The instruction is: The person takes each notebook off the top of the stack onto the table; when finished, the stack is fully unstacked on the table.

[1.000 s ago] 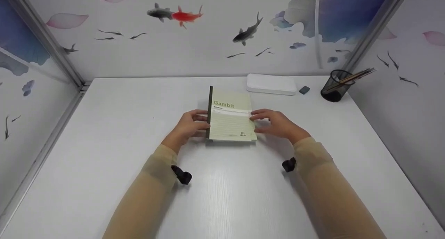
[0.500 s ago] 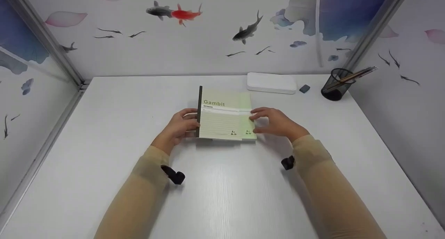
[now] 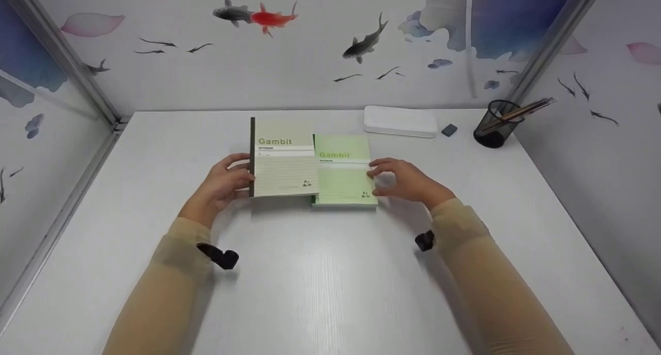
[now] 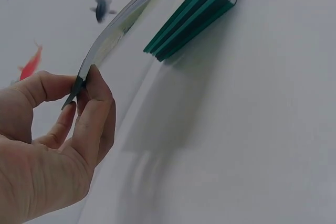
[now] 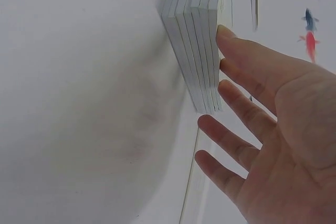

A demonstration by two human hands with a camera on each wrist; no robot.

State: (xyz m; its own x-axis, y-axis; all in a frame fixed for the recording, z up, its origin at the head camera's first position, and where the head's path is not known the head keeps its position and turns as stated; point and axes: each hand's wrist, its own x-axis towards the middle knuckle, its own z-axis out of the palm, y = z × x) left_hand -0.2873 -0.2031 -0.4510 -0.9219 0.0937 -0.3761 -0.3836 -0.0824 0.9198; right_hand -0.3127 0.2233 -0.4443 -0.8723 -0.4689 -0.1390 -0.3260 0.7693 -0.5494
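My left hand [image 3: 219, 183] pinches a cream "Gambit" notebook [image 3: 284, 168] at its dark spine, thumb above and fingers below. In the left wrist view this notebook [image 4: 107, 30] is lifted and slightly bent. Its right edge overlaps the left side of a light green "Gambit" notebook [image 3: 345, 182]. That green one tops a stack of several notebooks with green spines [image 4: 189, 22], lying on the table. My right hand [image 3: 413, 182] rests its fingertips against the stack's right edge, fingers spread and fairly straight; the stack's page edges [image 5: 194, 51] show in the right wrist view.
A white flat case [image 3: 400, 121] lies at the back of the white table [image 3: 310, 282]. Right of it are a small dark eraser-like block [image 3: 449, 130] and a black mesh pen holder [image 3: 493, 130] with pencils. Printed wall panels enclose the table's back and sides.
The cream notebook has slid left off the stack in my left hand and risen a little, uncovering the green notebook beneath. My right hand has stayed at the stack's right edge.
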